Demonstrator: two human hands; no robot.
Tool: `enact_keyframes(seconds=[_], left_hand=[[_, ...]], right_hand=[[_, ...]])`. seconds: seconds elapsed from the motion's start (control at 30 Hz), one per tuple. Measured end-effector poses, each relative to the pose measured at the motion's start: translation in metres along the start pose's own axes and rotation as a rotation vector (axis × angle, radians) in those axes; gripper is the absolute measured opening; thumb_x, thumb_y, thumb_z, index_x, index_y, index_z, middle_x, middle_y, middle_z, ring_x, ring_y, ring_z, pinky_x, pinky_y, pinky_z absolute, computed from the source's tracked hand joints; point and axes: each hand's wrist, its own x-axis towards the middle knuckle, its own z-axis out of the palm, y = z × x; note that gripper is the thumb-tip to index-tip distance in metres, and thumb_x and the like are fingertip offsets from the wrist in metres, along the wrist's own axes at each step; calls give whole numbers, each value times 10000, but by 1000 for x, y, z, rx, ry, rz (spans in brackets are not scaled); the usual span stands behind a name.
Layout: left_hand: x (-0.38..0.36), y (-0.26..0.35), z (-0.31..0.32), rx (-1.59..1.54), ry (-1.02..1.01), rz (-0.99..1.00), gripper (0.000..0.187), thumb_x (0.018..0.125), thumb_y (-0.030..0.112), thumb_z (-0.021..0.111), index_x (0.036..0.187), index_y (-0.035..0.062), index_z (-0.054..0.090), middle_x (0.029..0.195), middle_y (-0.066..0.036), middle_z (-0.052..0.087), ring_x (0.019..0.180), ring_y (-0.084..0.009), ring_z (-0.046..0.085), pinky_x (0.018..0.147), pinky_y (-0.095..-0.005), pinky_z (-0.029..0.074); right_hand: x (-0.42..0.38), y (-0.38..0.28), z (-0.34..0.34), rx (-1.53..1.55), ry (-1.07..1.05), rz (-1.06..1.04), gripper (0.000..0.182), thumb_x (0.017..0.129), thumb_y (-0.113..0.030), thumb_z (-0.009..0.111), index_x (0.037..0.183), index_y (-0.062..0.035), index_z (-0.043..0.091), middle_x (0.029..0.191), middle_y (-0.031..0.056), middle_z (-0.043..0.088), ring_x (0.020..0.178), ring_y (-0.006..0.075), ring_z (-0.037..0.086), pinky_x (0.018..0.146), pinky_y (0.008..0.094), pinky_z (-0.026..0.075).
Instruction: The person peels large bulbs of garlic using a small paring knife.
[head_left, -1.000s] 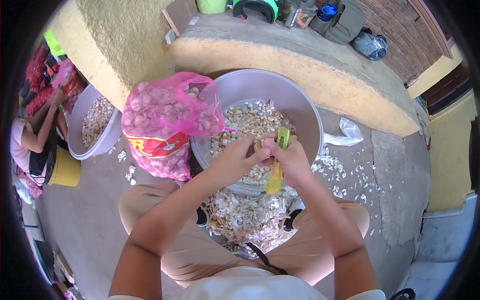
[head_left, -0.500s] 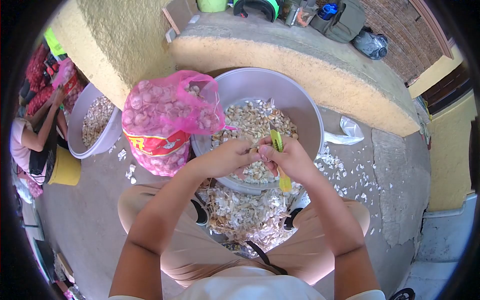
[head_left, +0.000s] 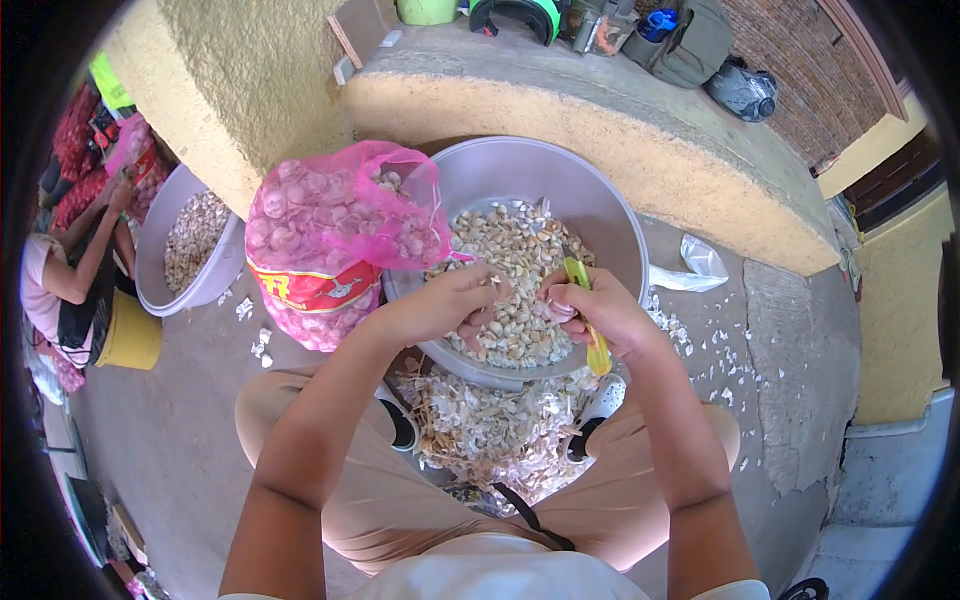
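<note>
My right hand [head_left: 608,310] is closed around a yellow-green utility knife [head_left: 597,352]. A pinkish piece of garlic [head_left: 558,310] shows at its fingertips. To its left, my left hand [head_left: 455,305] has its fingers curled together; whatever they pinch is too small to make out. Both hands are over the near part of a large grey-lilac tub [head_left: 610,190], apart from each other. Loose garlic cloves [head_left: 525,240] cover the tub's bottom. Against its left side leans a pink mesh sack [head_left: 310,230] full of garlic bulbs, its top part draped over the rim.
A heap of garlic skins [head_left: 490,420] lies between my feet. Skin scraps [head_left: 700,350] and a plastic bag [head_left: 695,268] lie on the floor at right. At left a person [head_left: 70,270] works beside another tub [head_left: 225,260] and a yellow bucket [head_left: 130,335]. Behind runs a concrete ledge [head_left: 560,105].
My hands have moved apart: the left slightly left, the right to the right with the knife. The knife has tilted, and the pinkish garlic now shows in my right fingers.
</note>
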Motion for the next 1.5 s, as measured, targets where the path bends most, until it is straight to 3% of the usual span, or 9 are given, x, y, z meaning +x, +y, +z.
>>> enact_keyframes(seconds=[0.13,0.33,0.67,0.97,1.13,1.23,1.33,1.43,1.5], left_hand=[[2,-1,7,-66,0,49,285,899,176,413,1154,96,314,637,31,342,521,-64,338,523,-291,454],[8,-6,18,-305,0,-29,227,908,237,371,1047,71,302,654,14,361,475,-60,347,477,-260,430],[13,-17,15,-5,78,-36,262,901,304,399,850,70,504,603,49,369,491,-48,355,459,-236,386],[-8,0,4,-195,-175,-113,300,872,351,448,745,87,513,518,63,314,448,-51,342,459,-252,417],[4,-5,-8,-194,-32,-116,301,852,329,474,736,57,529,491,46,362,442,-65,401,465,-268,454],[15,-15,-7,309,206,-78,310,840,298,495,879,-5,543,578,-9,488,499,-112,498,505,-277,475],[34,-34,-1,-60,446,137,395,833,287,519,1069,-27,479,850,-106,559,678,-168,568,605,-275,486],[48,-44,-7,772,730,533,404,849,273,527,1122,0,408,1037,-110,473,862,-171,527,725,-291,464],[45,-37,7,523,556,407,453,800,262,585,1133,5,416,1065,-150,456,868,-200,527,736,-294,460]], right_hand=[[2,2,11,-234,27,-109,215,790,-186,605,910,-22,533,621,-13,481,458,33,390,381,184,284],[13,18,14,-458,104,-335,245,763,-230,651,865,-24,568,679,9,549,599,73,482,540,219,393],[8,12,13,-609,-4,-339,209,767,-226,643,802,-33,570,672,2,538,605,64,477,550,225,390],[-1,9,2,-206,-296,-33,166,797,-207,607,799,-46,568,593,15,504,457,36,389,389,191,299],[11,10,-9,-125,-105,28,221,848,-239,538,844,-18,553,617,47,518,406,56,378,349,203,288],[9,2,-6,-82,22,49,245,861,-247,519,908,-7,535,646,53,523,406,64,382,346,208,295],[16,8,-10,-37,39,-4,254,870,-248,507,952,-8,516,672,48,523,442,70,404,370,211,324],[20,14,-9,18,88,-45,244,873,-259,501,910,-19,521,663,39,518,493,87,451,420,231,383],[21,17,-4,72,126,-66,242,873,-264,502,883,-23,526,664,38,520,526,99,481,457,247,420]])
